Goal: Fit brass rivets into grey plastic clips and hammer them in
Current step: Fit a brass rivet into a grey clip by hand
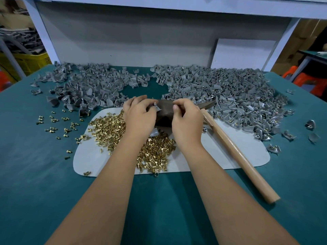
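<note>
My left hand (139,115) pinches a small grey plastic clip (156,107) just above a dark metal block (165,115) at the middle of the table. My right hand (187,117) hovers close on the right with thumb and fingers curled together; whatever it pinches is too small to make out. A heap of brass rivets (113,128) lies on a pale grey mat (228,156) under my wrists. A hammer with a wooden handle (235,151) lies on the mat at my right, its head hidden behind my right hand.
Two big piles of grey clips lie across the back of the green table, one at the left (88,87) and one at the right (230,96). Loose rivets (58,124) are scattered left of the mat. A white board (242,53) leans behind.
</note>
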